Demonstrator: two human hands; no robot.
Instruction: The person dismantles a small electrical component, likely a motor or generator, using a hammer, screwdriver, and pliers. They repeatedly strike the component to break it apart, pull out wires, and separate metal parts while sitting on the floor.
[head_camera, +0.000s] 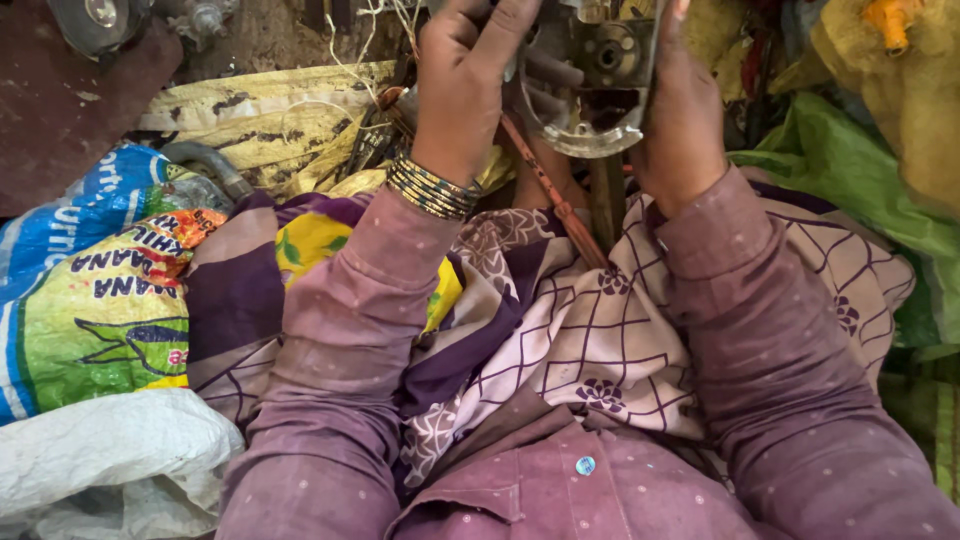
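Here, your left hand (462, 85) and right hand (680, 115) grip a metal mechanism (590, 80) between them. It sits above your patterned lap cloth (590, 340).

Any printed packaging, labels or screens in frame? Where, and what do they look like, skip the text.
Printed woven sack: left side, crumpled; green and yellow panel, blue and white edge, orange patch, dark lettering.
Plain white sack: bottom left, below the printed one, crumpled, unprinted.
Yellow bag: upper left of centre, flat, worn black marks.
No screens or signs.
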